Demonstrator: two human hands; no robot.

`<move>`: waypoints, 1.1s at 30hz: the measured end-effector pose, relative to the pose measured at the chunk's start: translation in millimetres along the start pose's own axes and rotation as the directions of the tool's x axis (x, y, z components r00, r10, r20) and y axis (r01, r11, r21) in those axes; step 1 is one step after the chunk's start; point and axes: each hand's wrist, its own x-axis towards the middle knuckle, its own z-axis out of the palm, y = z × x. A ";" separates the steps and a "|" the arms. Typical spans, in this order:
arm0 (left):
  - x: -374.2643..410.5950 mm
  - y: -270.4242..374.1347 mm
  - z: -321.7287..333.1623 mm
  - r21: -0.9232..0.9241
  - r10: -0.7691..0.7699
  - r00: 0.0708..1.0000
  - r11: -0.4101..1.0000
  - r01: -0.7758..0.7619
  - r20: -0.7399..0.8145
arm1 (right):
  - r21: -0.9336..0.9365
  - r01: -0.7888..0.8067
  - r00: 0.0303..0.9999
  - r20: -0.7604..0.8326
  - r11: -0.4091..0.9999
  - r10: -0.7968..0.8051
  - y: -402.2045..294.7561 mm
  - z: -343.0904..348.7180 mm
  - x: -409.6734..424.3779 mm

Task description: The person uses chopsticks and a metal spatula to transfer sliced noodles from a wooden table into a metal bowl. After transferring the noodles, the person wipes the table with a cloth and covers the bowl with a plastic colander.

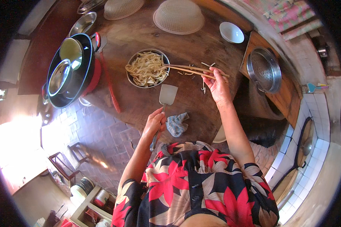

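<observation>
My left hand point(155, 122) grips the handle of a metal spatula point(168, 95), its flat blade pointing away from me, just short of the bowl. In my right hand point(218, 85) is a pair of wooden chopsticks point(193, 70). Their tips reach the right rim of a metal bowl point(128, 78) heaped with pale noodles point(146, 65). Whether the tips touch the noodles I cannot tell. Several stray noodle bits point(203, 88) lie on the wooden table point(119, 37) near my right hand. A crumpled blue-grey cloth point(177, 124) rests right of my left hand.
At left, a large black pan point(86, 76) holds metal bowls, beside a red-handled turner point(109, 85). Upturned mesh baskets point(178, 17) and a white bowl point(232, 32) stand at the back. A metal steamer point(264, 69) sits on a wooden board at right, above a tiled stove point(315, 153).
</observation>
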 end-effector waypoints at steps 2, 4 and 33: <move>17.5 -3.2 -2.6 0.147 -0.006 1.000 0.989 0.004 0.013 | -0.046 0.030 1.000 -0.007 0.999 -0.030 -5.1 -8.8 -2.1; 33.4 -6.0 -5.3 0.254 -0.008 1.000 0.967 0.000 0.030 | -0.077 0.044 0.999 -0.025 0.996 -0.046 -7.0 -18.1 -4.1; 156.0 88.3 -3.7 0.947 -0.257 0.955 0.314 -0.061 0.146 | 0.038 0.074 0.939 -0.339 0.997 -0.057 -8.3 -119.3 -46.1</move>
